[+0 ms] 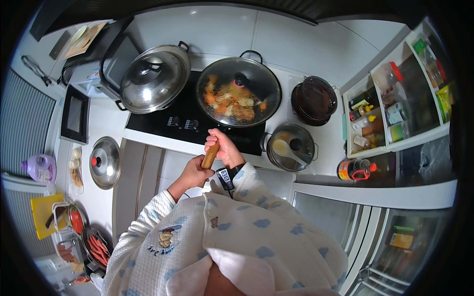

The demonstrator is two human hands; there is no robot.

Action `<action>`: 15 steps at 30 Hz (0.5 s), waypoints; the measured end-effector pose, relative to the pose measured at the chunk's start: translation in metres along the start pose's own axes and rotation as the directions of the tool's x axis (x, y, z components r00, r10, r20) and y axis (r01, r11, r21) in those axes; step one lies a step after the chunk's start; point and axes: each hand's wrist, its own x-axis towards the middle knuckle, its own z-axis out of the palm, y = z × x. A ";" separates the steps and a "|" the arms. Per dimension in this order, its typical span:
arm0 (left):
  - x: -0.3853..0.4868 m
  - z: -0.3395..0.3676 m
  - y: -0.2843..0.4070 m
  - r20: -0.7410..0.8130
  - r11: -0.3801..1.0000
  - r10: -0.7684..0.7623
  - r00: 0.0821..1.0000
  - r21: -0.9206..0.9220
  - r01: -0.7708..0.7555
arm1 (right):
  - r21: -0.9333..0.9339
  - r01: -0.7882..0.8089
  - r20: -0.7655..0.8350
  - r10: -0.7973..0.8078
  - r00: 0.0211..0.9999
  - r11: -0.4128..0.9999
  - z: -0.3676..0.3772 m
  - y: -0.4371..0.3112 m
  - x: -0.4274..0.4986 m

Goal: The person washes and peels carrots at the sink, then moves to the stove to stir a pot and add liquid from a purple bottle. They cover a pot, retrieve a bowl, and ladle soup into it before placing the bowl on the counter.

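Note:
My right hand (226, 148) grips the upper part of a wooden handle (210, 157). Lower down, my left hand (192, 172) is closed around the same handle. Whether the handle joins the wok cannot be made out, as my right hand hides its upper end. Just beyond both hands, a wide wok with a glass lid (239, 92) sits on the black cooktop (163, 124). Orange and brown food pieces (233, 101) show through the wet glass. A black device with a printed label (224, 179) is at my right wrist.
Left on the cooktop stands a steel-lidded wok (150, 83). To the right are a dark pot (314, 100) and a lidded pot (292, 148) with a white spoon on top. Another steel lid (105, 162) rests on the left counter. A condiment rack (385, 148) borders the right side.

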 end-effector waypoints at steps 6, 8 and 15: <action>0.005 -0.014 -0.014 0.010 0.999 0.035 0.999 0.001 -0.035 | 0.025 0.010 0.019 -0.010 1.000 1.000 -0.009 0.008 0.018; 0.007 -0.023 -0.015 0.021 0.997 0.052 0.998 0.056 -0.053 | 0.034 0.025 0.021 -0.026 0.999 0.999 -0.011 0.012 0.026; 0.018 -0.060 -0.008 0.043 0.979 0.019 0.999 0.202 -0.028 | -0.045 0.063 0.040 -0.061 0.997 0.997 -0.005 0.017 0.052</action>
